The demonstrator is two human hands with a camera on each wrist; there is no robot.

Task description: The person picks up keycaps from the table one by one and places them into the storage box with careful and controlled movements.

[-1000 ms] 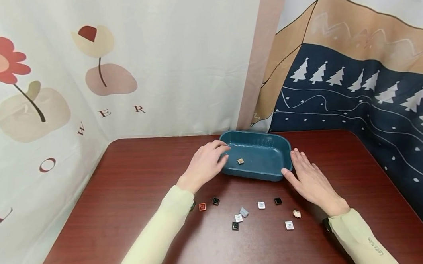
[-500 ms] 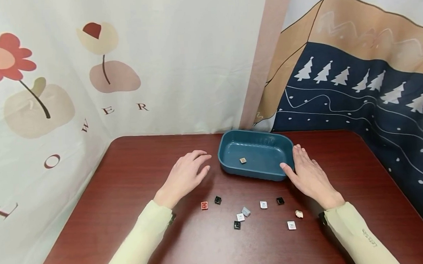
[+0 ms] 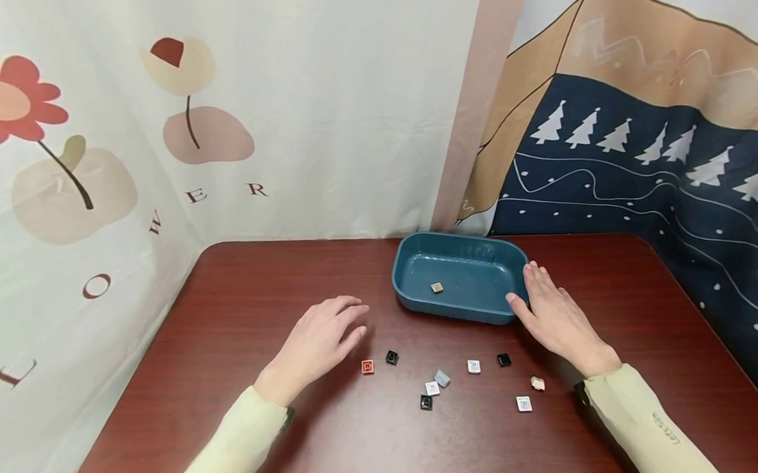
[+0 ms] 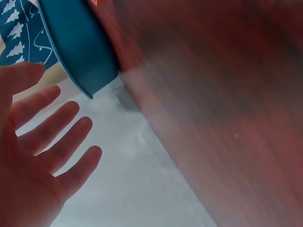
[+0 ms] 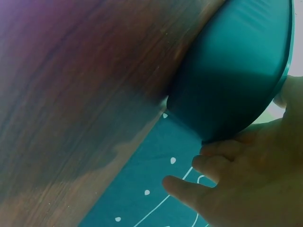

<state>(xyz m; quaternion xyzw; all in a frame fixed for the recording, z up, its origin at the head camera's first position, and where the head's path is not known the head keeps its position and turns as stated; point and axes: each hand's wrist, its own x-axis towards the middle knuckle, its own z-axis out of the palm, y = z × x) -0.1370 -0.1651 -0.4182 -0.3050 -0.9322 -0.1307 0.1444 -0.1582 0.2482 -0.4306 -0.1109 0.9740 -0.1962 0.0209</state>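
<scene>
your left hand (image 3: 317, 348), grip loose and empty, is near a red tile (image 3: 367, 366) on the worktop (image 3: 247, 293). black tile (image 3: 392, 357) just right of it. then blue tub (image 3: 450, 313), tan tile (image 3: 437, 288) inside. your right hand (image 3: 558, 320), grip wide, fingers straight, touches the tub's right end.

The right hand (image 5: 251, 179) reaches up to a teal basin (image 5: 232, 71), upper fingers against its outer wall, the lowest finger standing clear, thumb partly visible by the rim. Wood-grained surface (image 5: 85, 85) fills the left; teal fabric (image 5: 161, 175) with white dots and lines shows past its diagonal edge.
</scene>
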